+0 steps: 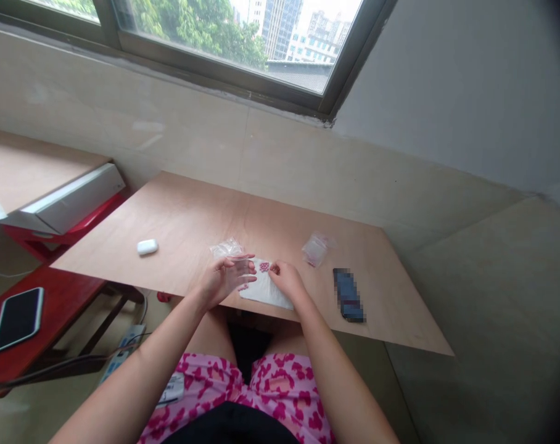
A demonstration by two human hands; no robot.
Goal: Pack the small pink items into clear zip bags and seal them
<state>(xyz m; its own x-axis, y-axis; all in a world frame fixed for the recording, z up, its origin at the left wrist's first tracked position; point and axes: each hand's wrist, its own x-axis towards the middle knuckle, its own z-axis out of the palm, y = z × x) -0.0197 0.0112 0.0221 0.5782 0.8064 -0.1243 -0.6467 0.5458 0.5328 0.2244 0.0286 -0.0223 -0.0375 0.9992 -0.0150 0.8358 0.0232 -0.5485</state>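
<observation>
Several small pink pieces lie clustered on the white cloth on the tabletop. Just right of them, over the cloth, the right hand has its fingers drawn narrow; whether they hold anything, I cannot tell. At the cloth's left, the left hand has its fingers spread wide. One clear bag sits beyond the cloth to the left, another beyond it to the right.

From here I see the wooden tabletop carrying a white sheet, two clear bags, a white case and a blurred dark object.
</observation>
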